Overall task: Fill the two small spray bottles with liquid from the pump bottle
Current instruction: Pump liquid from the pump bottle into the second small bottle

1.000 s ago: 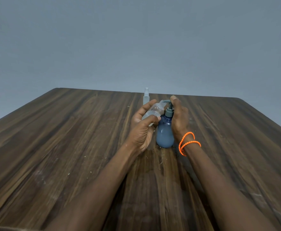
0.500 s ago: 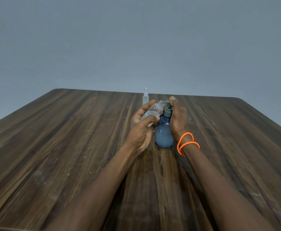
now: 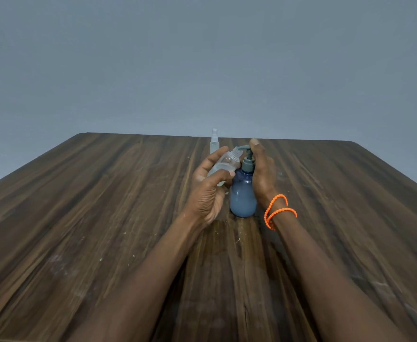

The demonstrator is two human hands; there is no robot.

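On the wooden table (image 3: 103,218), landmark: blue pump bottle (image 3: 242,198), upright. Just left of it, left hand (image 3: 208,191), fingers curled round an uncapped small spray bottle (image 3: 223,167), tilted, open neck up at the pump spout. Behind the pump bottle, second spray bottle (image 3: 214,144), upright, capped. Right of it, right hand (image 3: 263,174), wrapped against the pump bottle, one finger on the pump head. Orange bracelet (image 3: 278,211) at that wrist.
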